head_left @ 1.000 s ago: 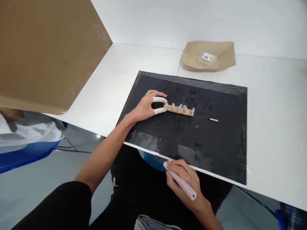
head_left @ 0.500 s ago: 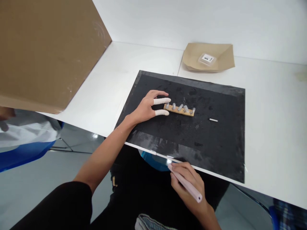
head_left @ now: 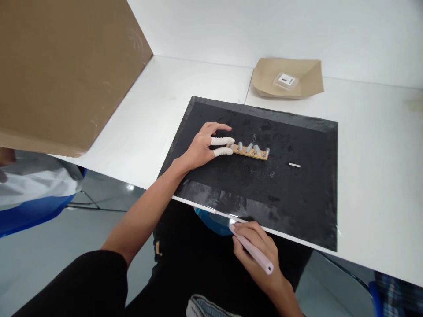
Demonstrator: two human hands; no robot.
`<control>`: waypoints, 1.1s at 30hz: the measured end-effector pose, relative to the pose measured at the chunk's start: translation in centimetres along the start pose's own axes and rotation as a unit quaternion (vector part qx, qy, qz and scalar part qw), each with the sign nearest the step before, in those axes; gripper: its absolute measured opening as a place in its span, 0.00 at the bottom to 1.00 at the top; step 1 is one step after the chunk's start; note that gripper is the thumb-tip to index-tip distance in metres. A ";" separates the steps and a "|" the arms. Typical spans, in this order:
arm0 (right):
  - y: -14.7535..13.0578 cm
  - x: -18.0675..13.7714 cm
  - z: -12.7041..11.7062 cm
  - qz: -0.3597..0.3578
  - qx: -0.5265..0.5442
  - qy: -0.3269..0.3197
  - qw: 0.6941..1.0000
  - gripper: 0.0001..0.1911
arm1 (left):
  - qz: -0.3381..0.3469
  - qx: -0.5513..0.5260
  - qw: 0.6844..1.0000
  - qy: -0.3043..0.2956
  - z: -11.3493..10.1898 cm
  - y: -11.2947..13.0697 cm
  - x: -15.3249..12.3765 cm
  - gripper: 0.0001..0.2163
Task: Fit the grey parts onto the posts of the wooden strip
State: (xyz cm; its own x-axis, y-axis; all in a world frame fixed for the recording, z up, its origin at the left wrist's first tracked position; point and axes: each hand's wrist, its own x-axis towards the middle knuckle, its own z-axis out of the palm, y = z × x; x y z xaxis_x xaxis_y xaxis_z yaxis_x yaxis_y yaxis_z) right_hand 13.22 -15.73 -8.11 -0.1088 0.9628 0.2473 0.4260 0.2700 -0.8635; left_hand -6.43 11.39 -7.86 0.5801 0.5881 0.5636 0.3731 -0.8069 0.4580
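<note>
My left hand (head_left: pixel 205 144) has white finger covers on thumb and index finger. These two are closed about the left end of a narrow wooden strip (head_left: pixel 246 152), while another finger stretches out above. Several small grey translucent pieces stand or lean in a row along the strip, which lies on a black mat (head_left: pixel 264 193). My right hand (head_left: pixel 259 248) is wrapped round a pale pink pen-shaped tool (head_left: pixel 253 252) below the table's front edge. The tool's far tip is blurred. A small white stick (head_left: pixel 294 165) lies on the mat, right of the strip.
A brown paper tray (head_left: pixel 310 79) with a labelled clear plastic box (head_left: pixel 285 81) stands at the back. A large cardboard panel (head_left: pixel 72 70) borders the white table (head_left: pixel 380 176) on the left. Another person's hand (head_left: pixel 6 158) shows at the left edge, beside a blue chair (head_left: pixel 42 211).
My left thumb and index finger have closed in on the strip's left end. The right hand with the pink tool has shifted slightly up and left.
</note>
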 end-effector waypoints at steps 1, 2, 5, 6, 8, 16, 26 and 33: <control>-0.1 0.0 0.0 0.000 0.002 0.000 1.000 0.11 | 0.000 -0.002 1.000 0.001 0.0 0.0 0.0 0.13; -0.1 0.0 0.1 -0.001 0.003 0.001 1.000 0.11 | 0.001 -0.004 1.000 0.002 0.0 0.0 0.0 0.13; -0.2 0.0 0.2 -0.002 0.002 0.003 1.000 0.11 | 0.002 -0.008 1.000 -0.004 -0.2 0.1 0.0 0.16; -0.2 -0.1 0.2 -0.001 0.002 0.002 1.000 0.11 | 0.002 -0.009 1.000 -0.007 -0.2 0.2 0.0 0.17; -0.2 -0.2 0.1 0.001 0.002 -0.001 1.000 0.11 | 0.001 -0.015 1.000 -0.010 -0.2 0.2 0.0 0.19; 0.0 -0.3 0.1 0.006 0.001 -0.006 1.000 0.11 | -0.016 -0.022 0.999 -0.020 -0.3 0.0 0.0 0.22; -1.0 -1.2 -0.2 0.006 -0.010 0.005 1.000 0.10 | -0.018 -0.017 0.999 -0.031 -0.1 -0.4 -0.1 0.26; -1.9 -2.1 0.2 0.011 -0.008 -0.001 1.000 0.07 | -0.010 -0.001 1.000 -0.021 -0.1 -0.4 -0.3 0.29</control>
State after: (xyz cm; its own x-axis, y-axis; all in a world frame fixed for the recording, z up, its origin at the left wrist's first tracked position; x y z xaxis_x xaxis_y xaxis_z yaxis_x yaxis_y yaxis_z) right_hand 12.46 -18.27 -7.13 -0.1021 0.9684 0.2276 0.4433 0.2491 -0.8611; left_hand -6.80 11.57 -8.18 0.6020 0.6016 0.5252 0.3831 -0.7946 0.4710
